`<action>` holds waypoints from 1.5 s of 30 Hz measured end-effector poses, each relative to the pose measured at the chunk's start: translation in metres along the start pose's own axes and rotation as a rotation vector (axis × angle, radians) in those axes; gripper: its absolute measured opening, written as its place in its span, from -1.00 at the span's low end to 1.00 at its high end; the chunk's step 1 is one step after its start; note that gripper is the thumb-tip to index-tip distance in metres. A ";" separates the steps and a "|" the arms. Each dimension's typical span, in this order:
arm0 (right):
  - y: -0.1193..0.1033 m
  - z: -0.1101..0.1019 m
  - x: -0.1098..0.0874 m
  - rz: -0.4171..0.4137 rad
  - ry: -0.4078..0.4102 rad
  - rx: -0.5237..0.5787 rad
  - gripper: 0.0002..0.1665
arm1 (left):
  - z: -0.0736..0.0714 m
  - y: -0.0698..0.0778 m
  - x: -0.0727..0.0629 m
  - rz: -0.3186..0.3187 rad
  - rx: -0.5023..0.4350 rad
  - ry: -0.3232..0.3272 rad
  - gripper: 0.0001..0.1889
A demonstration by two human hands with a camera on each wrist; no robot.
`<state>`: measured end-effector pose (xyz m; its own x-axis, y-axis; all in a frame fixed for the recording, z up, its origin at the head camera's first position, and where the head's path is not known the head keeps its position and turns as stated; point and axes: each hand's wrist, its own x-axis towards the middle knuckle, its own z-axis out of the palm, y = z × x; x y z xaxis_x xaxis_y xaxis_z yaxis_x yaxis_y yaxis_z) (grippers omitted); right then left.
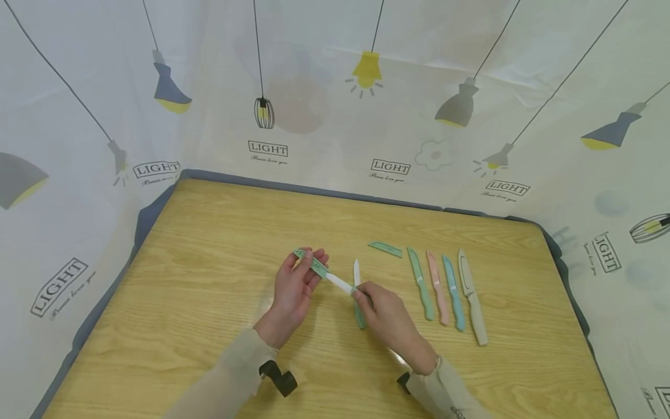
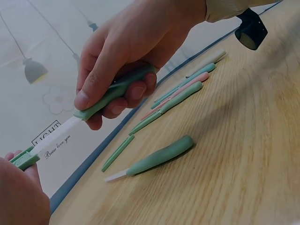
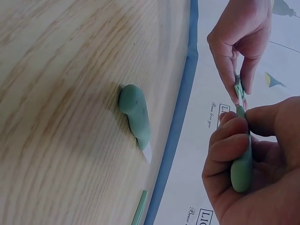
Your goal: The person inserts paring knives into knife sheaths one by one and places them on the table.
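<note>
Bare hands (image 1: 293, 290), beige sleeves (image 1: 230, 368), black wrist straps (image 1: 283, 382), dark sleeve lettering (image 1: 458, 412)

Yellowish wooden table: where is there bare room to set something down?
Bare: the table left of the left hand, and right of the long cream knife. Crowded: from the lying white-bladed green knife, past the slim pink knife and blue knife, to the cream one.

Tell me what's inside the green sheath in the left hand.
The front of a white knife blade is in the green sheath; its tip is covered, so how deep it reaches can't be seen.
</note>
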<state>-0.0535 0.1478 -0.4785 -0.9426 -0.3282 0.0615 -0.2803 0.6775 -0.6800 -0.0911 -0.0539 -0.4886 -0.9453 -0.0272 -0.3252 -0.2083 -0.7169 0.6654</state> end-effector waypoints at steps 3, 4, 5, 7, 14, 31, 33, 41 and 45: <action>0.001 0.001 0.000 -0.006 0.005 0.006 -0.84 | 0.002 -0.001 -0.002 0.001 -0.003 -0.005 -0.91; 0.001 0.001 0.000 -0.006 0.006 0.010 -0.84 | 0.002 -0.001 -0.002 0.001 -0.002 -0.009 -0.92; 0.001 0.001 0.000 -0.006 0.006 0.012 -0.84 | 0.002 -0.001 -0.002 0.003 -0.001 -0.012 -0.92; 0.001 0.002 -0.001 -0.004 0.004 0.017 -0.83 | 0.003 -0.001 -0.002 0.003 -0.002 -0.015 -0.93; 0.001 0.002 -0.001 0.003 0.017 0.017 -0.81 | 0.005 -0.002 -0.002 0.008 -0.023 -0.030 -0.96; -0.004 0.000 0.000 0.018 0.026 0.007 -0.81 | 0.011 -0.008 -0.004 0.001 -0.014 -0.046 -0.96; -0.004 0.000 0.000 0.020 0.025 0.012 -0.81 | 0.012 -0.008 -0.005 -0.001 -0.014 -0.043 -0.95; -0.005 0.003 0.000 0.007 0.040 0.013 -0.83 | 0.013 -0.012 -0.007 -0.018 0.004 -0.058 -0.94; -0.006 0.003 0.001 0.015 0.036 0.007 -0.83 | 0.013 -0.015 -0.007 -0.017 0.008 -0.060 -0.93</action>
<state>-0.0526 0.1416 -0.4764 -0.9525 -0.2943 0.0778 -0.2654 0.6777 -0.6858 -0.0848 -0.0339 -0.4876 -0.9550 0.0269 -0.2954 -0.2260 -0.7111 0.6658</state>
